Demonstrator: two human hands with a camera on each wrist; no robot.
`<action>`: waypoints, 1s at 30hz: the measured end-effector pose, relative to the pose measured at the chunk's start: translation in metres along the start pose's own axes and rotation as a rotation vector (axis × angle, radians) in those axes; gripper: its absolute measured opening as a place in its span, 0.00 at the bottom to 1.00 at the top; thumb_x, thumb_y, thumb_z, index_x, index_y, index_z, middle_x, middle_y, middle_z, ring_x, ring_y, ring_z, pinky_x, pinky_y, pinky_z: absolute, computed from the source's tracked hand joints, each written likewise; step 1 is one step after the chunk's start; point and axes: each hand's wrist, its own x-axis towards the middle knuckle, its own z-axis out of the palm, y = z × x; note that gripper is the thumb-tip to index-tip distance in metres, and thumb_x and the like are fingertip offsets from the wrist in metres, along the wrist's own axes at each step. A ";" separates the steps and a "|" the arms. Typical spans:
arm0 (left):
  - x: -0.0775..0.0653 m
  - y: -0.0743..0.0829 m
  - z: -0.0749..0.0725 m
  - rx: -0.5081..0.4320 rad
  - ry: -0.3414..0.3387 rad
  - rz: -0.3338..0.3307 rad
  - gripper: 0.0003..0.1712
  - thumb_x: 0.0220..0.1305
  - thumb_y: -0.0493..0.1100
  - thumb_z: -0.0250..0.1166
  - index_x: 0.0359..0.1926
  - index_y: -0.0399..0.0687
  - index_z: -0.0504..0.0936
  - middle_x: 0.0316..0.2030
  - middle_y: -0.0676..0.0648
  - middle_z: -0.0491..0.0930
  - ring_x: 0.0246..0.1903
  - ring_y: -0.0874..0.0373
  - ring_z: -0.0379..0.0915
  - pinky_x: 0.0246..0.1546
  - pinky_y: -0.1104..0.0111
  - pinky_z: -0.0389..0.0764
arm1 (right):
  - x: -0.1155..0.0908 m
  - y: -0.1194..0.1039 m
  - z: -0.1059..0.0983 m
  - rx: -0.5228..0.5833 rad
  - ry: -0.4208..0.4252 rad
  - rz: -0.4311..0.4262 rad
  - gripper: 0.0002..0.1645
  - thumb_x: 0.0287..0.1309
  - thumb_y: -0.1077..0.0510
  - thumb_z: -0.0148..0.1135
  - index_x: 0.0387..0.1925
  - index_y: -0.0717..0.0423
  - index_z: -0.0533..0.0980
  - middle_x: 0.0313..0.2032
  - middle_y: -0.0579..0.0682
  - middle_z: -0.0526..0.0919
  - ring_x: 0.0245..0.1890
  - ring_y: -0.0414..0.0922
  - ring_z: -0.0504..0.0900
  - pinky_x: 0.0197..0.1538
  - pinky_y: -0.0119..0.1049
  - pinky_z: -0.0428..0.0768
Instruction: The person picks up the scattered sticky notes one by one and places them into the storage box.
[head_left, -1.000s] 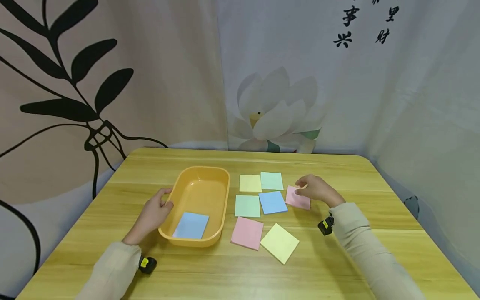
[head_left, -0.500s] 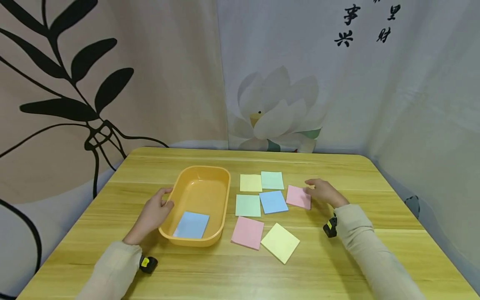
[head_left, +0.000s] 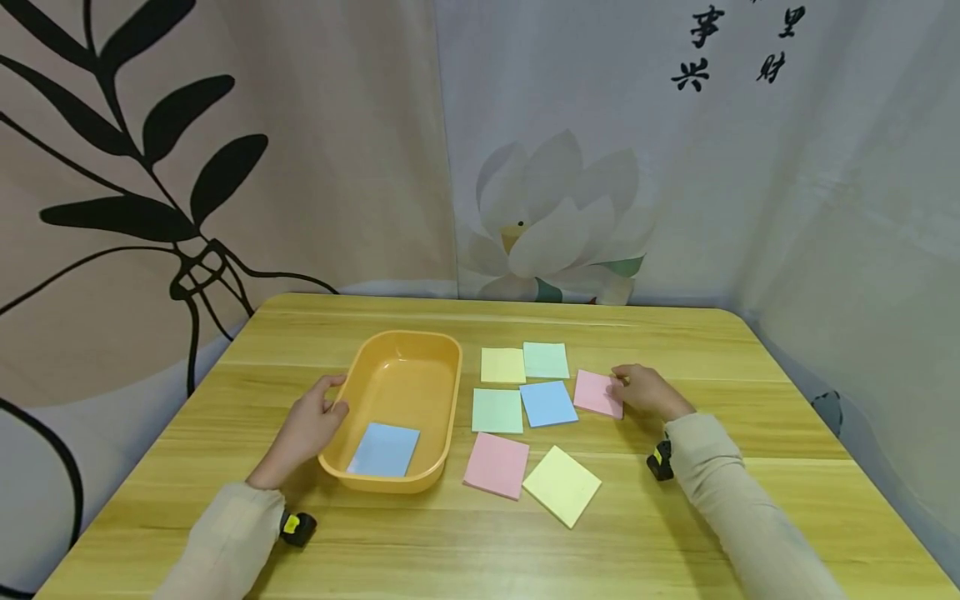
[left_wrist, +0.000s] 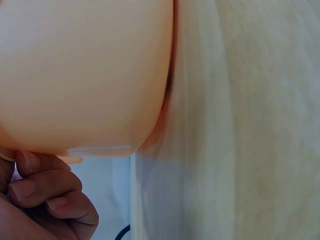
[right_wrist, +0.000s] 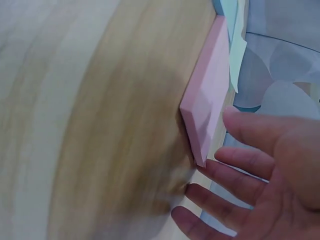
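At the left of the table my left hand (head_left: 310,426) pinches the left rim of a yellow plastic tray (head_left: 454,400), thumb on the rim and fingers curled outside in the left wrist view. A blue sticky note pad (head_left: 383,450) lies in the tray's near end. Over at the right, my right hand (head_left: 651,390) is at the right edge of a pink sticky note pad (head_left: 595,393). The right wrist view shows the thumb above that pad (right_wrist: 207,90) and loosely bent, spread fingers by its edge, one seeming to touch its corner.
Between tray and right hand lie two green pads (head_left: 546,361) (head_left: 497,411), a blue pad (head_left: 549,404), a yellow pad (head_left: 502,365), a pink pad (head_left: 497,467) and a tilted yellow pad (head_left: 562,487). A printed curtain (head_left: 360,150) hangs behind the wooden table (head_left: 420,550).
My right hand has drawn back from over the pink pad to its right edge, then edged slightly lower. The left hand and tray have stayed in place.
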 end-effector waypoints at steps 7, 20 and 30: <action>-0.001 0.000 0.000 0.001 -0.008 -0.003 0.29 0.73 0.40 0.48 0.71 0.39 0.56 0.14 0.50 0.66 0.08 0.62 0.54 0.11 0.68 0.65 | 0.002 0.002 0.007 -0.099 0.056 -0.071 0.27 0.62 0.62 0.57 0.58 0.76 0.69 0.54 0.72 0.76 0.50 0.61 0.77 0.55 0.54 0.74; 0.002 -0.002 -0.001 -0.009 -0.006 -0.015 0.29 0.73 0.41 0.47 0.72 0.40 0.55 0.11 0.52 0.61 0.08 0.63 0.52 0.10 0.70 0.63 | 0.011 -0.006 0.006 -0.206 0.072 -0.109 0.07 0.58 0.67 0.60 0.25 0.63 0.74 0.23 0.52 0.72 0.25 0.46 0.68 0.31 0.35 0.66; 0.000 -0.003 -0.001 -0.019 -0.016 -0.011 0.30 0.73 0.41 0.47 0.72 0.41 0.54 0.13 0.50 0.65 0.09 0.62 0.54 0.11 0.68 0.65 | 0.017 -0.007 0.002 -0.204 0.001 -0.089 0.13 0.50 0.72 0.58 0.39 0.75 0.77 0.39 0.66 0.81 0.38 0.55 0.75 0.47 0.49 0.76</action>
